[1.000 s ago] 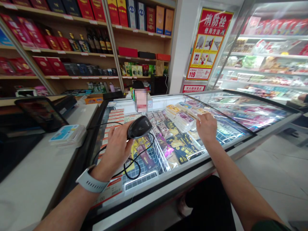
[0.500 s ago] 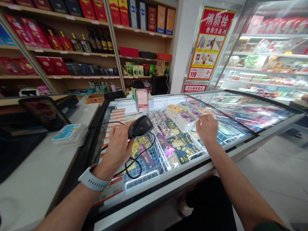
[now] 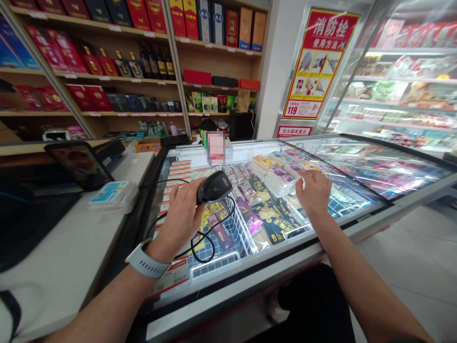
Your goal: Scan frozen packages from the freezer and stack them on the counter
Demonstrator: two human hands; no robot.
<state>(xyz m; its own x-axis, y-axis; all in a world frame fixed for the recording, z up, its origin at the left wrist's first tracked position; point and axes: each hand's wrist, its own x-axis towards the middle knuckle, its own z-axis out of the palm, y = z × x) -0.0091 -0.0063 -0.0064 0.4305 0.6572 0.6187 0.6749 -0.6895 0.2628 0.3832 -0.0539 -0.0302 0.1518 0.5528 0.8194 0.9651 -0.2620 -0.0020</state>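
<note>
My left hand (image 3: pixel 183 209), with a pale watch on the wrist, is closed around a black handheld barcode scanner (image 3: pixel 214 186). The scanner's dark cable (image 3: pixel 203 259) loops below it above the freezer's glass top. Over the right part of the freezer is my right hand (image 3: pixel 314 190), its fingers loosely bent and apart, with nothing visible in them. Just left of that hand is a stack of clear plastic food boxes (image 3: pixel 280 178) with purple and yellow labels. Whether its fingertips touch the boxes or the glass, I cannot tell.
The chest freezer (image 3: pixel 264 259) holds wire baskets and bagged foods. A white counter (image 3: pixel 67 247) at left bears a tablet-like screen (image 3: pixel 80 164) and clear boxes with blue labels (image 3: pixel 114 195). Behind are shelves of boxes and bottles (image 3: pixel 132 62), a red poster (image 3: pixel 321 64) and a lit display fridge (image 3: pixel 403 90).
The whole view has shifted slightly, so everything sits a little farther right. My left hand keeps the scanner, and my right hand stays beside the boxes.
</note>
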